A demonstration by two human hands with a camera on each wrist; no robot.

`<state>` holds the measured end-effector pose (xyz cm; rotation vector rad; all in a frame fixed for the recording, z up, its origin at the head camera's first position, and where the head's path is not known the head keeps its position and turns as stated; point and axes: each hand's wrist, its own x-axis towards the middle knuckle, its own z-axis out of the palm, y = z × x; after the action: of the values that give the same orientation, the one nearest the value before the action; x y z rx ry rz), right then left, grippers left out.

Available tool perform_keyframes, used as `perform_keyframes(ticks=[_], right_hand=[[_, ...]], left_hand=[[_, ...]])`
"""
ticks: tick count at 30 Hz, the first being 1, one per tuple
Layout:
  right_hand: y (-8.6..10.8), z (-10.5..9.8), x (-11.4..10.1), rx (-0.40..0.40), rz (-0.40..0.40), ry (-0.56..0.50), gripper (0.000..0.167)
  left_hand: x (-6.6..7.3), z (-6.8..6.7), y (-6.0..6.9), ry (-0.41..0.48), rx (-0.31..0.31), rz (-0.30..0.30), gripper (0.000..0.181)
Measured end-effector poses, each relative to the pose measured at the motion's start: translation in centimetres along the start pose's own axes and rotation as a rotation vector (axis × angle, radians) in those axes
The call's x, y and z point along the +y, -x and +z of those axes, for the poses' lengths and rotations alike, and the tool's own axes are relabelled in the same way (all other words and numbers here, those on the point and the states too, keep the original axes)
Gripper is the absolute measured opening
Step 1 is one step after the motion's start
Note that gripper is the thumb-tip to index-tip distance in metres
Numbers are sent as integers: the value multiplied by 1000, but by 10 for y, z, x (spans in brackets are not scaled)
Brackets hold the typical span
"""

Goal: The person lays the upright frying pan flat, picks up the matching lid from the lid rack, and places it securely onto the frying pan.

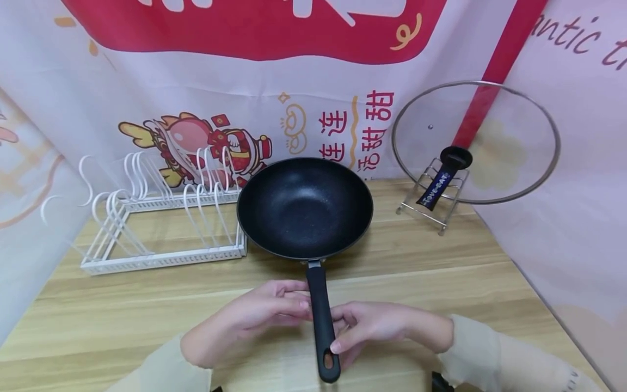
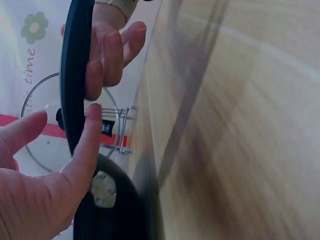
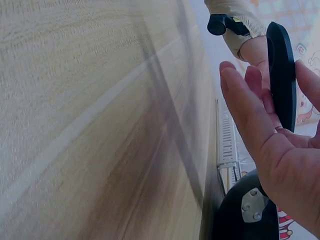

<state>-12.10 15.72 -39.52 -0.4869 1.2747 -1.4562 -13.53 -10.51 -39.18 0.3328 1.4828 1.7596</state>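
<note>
A black wok faces bowl up at the middle of the table, its long black handle pointing toward me. My right hand pinches the handle near its hanging hole, thumb on the upper edge and fingers beneath. On the handle's other side is my left hand, fingers loosely extended and fingertips against the handle. In the left wrist view, the left thumb stands away from the handle while the index finger meets its underside. A riveted metal bracket joins handle and bowl in the right wrist view.
Left of the wok stands a white wire dish rack. At the back right, a glass lid with a black knob leans on a small metal stand. Printed cloth hangs behind and beside the wooden table.
</note>
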Motion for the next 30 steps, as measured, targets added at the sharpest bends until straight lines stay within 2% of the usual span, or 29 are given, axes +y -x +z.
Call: perform_keyframes(ticks=[2,7,11,15,20,23,26,30], right_hand=[[2,0,-1,23,-16,30,34],[7,-3,-6,86,-29,110,24],[15,-7,-12,121,-34,165,27],[22,-12,-19,156,-85,231,29],[31,-20,-26,213,-163,291,31],[38,-25,-30,256,-211,289,33],[44,-32,-33,320,-251,291,30],[55,-42,-38,409,-288,304,21]], left_hand=[[3,-2,2,-42,-15,-3,66],[11,-6,7,-173,-3,-26,60],[20,-9,13,-250,-22,-34,56],[28,-13,18,-309,-45,-20,53],[40,-13,22,-347,-43,35,52],[49,-10,19,-360,-39,85,50],[61,-3,13,-371,-36,140,46],[82,13,2,-394,-16,222,42]])
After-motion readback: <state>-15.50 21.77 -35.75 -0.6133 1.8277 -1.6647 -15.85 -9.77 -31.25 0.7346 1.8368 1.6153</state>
